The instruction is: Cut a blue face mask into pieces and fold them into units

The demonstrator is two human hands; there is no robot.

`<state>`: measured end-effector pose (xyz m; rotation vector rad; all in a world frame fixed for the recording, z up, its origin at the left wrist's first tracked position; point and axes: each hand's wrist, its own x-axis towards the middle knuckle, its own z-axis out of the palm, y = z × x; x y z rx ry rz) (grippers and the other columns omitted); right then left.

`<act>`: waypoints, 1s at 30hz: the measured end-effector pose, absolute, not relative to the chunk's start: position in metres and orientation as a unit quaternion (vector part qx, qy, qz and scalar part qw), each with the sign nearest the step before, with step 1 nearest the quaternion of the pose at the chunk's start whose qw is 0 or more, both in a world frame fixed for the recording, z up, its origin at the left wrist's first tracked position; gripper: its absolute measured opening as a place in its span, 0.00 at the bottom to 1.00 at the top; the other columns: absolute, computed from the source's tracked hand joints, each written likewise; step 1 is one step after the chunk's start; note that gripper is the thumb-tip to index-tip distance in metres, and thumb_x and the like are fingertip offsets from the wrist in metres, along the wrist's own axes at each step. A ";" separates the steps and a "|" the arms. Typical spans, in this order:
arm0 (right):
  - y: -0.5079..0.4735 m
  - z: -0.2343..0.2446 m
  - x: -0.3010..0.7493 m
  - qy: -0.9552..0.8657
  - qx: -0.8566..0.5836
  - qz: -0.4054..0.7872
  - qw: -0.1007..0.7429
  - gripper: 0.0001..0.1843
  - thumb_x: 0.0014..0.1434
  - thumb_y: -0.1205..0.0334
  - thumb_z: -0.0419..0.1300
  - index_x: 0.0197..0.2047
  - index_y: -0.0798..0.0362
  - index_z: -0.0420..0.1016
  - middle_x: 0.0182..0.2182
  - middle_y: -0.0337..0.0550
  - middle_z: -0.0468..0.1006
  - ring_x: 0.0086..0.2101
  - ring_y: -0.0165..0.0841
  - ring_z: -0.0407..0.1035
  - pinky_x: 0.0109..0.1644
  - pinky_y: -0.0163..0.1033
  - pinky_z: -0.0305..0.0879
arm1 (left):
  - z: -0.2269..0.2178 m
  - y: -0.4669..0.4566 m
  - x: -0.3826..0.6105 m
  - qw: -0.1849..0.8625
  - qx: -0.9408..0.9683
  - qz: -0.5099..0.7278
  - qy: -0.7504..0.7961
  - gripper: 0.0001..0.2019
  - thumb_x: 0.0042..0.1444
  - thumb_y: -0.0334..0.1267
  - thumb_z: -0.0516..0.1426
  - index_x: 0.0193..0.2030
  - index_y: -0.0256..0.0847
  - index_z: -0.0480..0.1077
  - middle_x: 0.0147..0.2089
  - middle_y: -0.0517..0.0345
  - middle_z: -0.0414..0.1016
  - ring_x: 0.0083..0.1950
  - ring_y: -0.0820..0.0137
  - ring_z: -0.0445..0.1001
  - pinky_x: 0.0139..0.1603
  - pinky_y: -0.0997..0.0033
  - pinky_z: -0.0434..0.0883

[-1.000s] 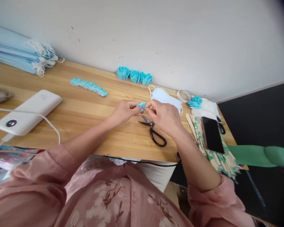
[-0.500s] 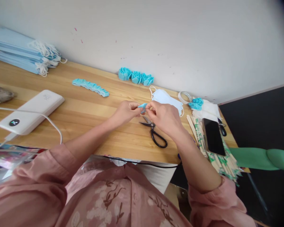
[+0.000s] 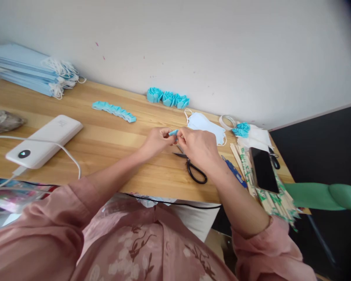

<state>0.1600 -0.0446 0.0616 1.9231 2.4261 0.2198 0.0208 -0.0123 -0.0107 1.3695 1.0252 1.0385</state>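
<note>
A small folded piece of light blue material (image 3: 173, 133) is pinched between my hands over the middle of the table. My left hand (image 3: 158, 139) grips its left side with thumb and fingers. The fingers of my right hand (image 3: 197, 145) close on its right end and partly hide it. Just below lie scissors (image 3: 196, 171) with black handles, their blades spread and partly under my right hand. Behind my right hand rests a light blue face mask (image 3: 206, 125) with white ear loops. A pleated blue strip (image 3: 114, 111) lies to the left.
Three blue folded flowers (image 3: 167, 98) stand by the wall, another (image 3: 241, 129) near a tape roll (image 3: 227, 122). Stacked masks (image 3: 26, 70) and a cabled power bank (image 3: 45, 141) are left. Right are a blue cutter (image 3: 234, 171), wrapped chopsticks (image 3: 273, 203) and a phone (image 3: 265, 169).
My right hand has turned slightly and moved a little left over the blue piece, hiding more of it. The view has shifted slightly, and the blue cutter shows more beside my right arm.
</note>
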 end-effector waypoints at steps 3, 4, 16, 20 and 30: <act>-0.043 0.059 0.159 0.790 0.610 0.067 -0.005 0.17 0.67 0.58 0.51 0.39 0.51 0.81 0.29 0.47 0.83 0.28 0.37 0.73 0.30 0.38 0.49 | -0.008 -0.011 0.021 0.547 0.559 0.447 0.434 0.07 0.49 0.31 0.59 0.21 0.38 0.68 0.22 0.63 0.70 0.26 0.76 0.67 0.30 0.75 0.63; -0.043 0.059 0.160 0.796 0.602 0.057 -0.025 0.17 0.67 0.57 0.51 0.38 0.51 0.81 0.29 0.46 0.83 0.28 0.37 0.73 0.31 0.38 0.50 | -0.007 -0.010 0.020 0.547 0.550 0.452 0.440 0.07 0.49 0.30 0.58 0.21 0.38 0.68 0.22 0.64 0.70 0.25 0.77 0.66 0.30 0.75 0.62; -0.035 0.051 0.176 0.599 0.585 -0.281 -0.470 0.20 0.58 0.55 0.58 0.51 0.52 0.79 0.35 0.43 0.82 0.31 0.32 0.73 0.33 0.38 0.70 | 0.002 -0.011 0.011 0.603 0.454 0.523 0.395 0.12 0.49 0.44 0.64 0.31 0.36 0.74 0.30 0.57 0.78 0.31 0.73 0.72 0.39 0.70 0.70; -0.032 0.027 0.169 0.616 0.562 -0.343 -0.432 0.21 0.57 0.51 0.60 0.50 0.51 0.78 0.41 0.45 0.82 0.41 0.36 0.74 0.35 0.38 0.71 | 0.002 -0.014 0.012 0.620 0.457 0.516 0.375 0.14 0.48 0.47 0.65 0.33 0.37 0.76 0.32 0.57 0.78 0.32 0.73 0.72 0.41 0.69 0.70; -0.018 0.017 0.163 0.573 0.536 -0.393 -0.479 0.14 0.54 0.49 0.63 0.32 0.52 0.73 0.26 0.36 0.75 0.27 0.29 0.69 0.34 0.35 0.67 | 0.001 -0.013 0.013 0.616 0.483 0.487 0.387 0.14 0.46 0.47 0.66 0.29 0.37 0.74 0.28 0.60 0.75 0.31 0.73 0.69 0.39 0.70 0.68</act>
